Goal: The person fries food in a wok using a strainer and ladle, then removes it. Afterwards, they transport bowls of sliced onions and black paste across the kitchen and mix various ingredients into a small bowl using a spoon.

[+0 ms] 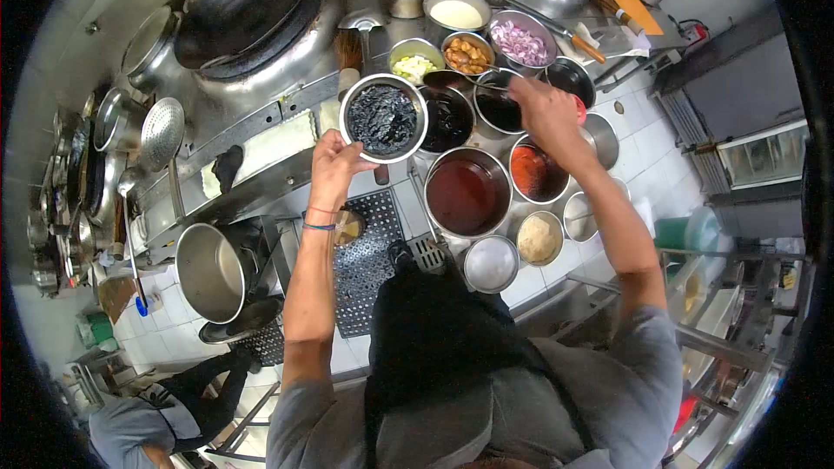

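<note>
My left hand [334,165] grips the rim of a round metal bowl [417,104] filled with a dark, glossy, wet-looking food [382,119]. My right hand [549,117] is closed on the handle of a ladle [447,81], whose dark-coated scoop sits just right of the bowl, above a pot of dark sauce [449,120]. Below that hand stand another pot of dark liquid [498,110] and a container of red-orange seasoning [532,172]. Something red [580,109] shows beside the right hand; what it is I cannot make out.
Containers of chopped onion [519,42], brown pieces [467,54], pale green pieces [413,68], red liquid [467,193], white grains [491,264] and tan powder [539,238] crowd around. A wok [252,13] sits upper left. Another person [148,421] is at lower left.
</note>
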{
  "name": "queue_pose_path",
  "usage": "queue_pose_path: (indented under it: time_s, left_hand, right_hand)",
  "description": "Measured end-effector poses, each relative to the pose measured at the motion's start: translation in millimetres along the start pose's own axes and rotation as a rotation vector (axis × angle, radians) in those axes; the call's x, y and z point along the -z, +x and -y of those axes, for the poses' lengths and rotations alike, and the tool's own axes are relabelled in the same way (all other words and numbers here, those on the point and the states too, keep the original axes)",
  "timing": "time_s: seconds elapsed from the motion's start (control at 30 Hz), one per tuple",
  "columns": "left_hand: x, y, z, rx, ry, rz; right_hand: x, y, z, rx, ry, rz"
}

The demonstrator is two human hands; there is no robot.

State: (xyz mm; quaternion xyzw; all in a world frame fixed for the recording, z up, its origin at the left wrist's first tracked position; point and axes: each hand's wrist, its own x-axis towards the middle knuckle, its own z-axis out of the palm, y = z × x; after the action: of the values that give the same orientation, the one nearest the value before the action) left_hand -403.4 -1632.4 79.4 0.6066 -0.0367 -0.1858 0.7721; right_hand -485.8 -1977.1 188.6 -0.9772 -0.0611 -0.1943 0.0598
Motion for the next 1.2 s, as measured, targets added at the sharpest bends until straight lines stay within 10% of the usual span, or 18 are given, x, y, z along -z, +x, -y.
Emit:
queue_pose_path:
  time_s: [0.4,0.97,1.2]
  left_hand:
    - [-55,33,10,0.008,0.010,0.084]
    - [-62,45,55,-0.290,0.289,-0.100]
    - [-64,52,68,-0.460,0.315,-0.103]
  right_hand:
    - [-41,23,10,0.456,-0.082,-0.064]
    - [-59,24,-2,0.103,-0.108,0.156]
    - [-52,11,-22,0.266,-0.083,0.087]
